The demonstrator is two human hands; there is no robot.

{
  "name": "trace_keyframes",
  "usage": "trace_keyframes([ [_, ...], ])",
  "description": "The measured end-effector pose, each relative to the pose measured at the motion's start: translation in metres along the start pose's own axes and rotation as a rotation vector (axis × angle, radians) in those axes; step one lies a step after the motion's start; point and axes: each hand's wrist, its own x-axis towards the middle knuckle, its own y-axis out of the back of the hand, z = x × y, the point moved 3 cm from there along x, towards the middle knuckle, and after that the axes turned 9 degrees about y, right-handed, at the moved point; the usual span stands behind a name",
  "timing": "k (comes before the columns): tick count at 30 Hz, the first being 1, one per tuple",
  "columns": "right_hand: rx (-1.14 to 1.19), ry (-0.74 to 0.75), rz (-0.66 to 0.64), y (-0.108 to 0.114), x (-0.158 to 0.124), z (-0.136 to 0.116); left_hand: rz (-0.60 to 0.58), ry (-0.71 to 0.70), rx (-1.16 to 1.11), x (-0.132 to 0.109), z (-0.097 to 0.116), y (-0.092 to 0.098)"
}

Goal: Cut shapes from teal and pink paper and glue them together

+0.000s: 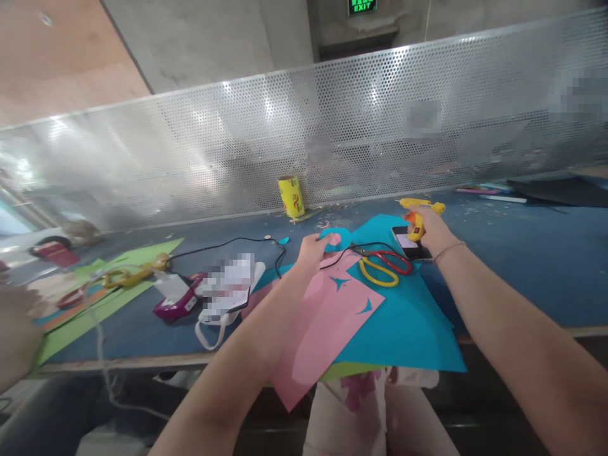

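Observation:
My left hand [313, 250] pinches a small blue paper cutout [341, 235] with a pink spot of paper on it. In my right hand [430, 227] is a yellow hot glue gun [418, 231], its nozzle pointing left. A phone [405, 239] lies just beneath the gun. Between my hands, scissors [380, 271] with one red and one yellow handle rest on a blue paper sheet [403, 323]. A pink paper sheet [327, 316] overlaps it, with small blue scraps on top, and both hang over the table edge. A black cord runs close to my left hand.
A yellow roll [291, 197] stands by the perforated metal screen [213, 145]. At left are a purple device [175, 304], a phone [228, 285], green paper [95, 304] and another person's blurred arm [19, 335]. Pens [503, 197] and black paper [565, 191] lie far right.

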Motion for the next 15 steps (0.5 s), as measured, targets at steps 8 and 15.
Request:
trace_keyframes([
  [8, -0.264, 0.231, -0.227, -0.027, -0.028, -0.028, 0.008, -0.042, -0.067, 0.007, -0.003, 0.002],
  [15, -0.652, 0.77, -0.69, -0.062, -0.077, -0.046, -0.031, -0.059, -0.168, 0.008, -0.004, 0.002],
])
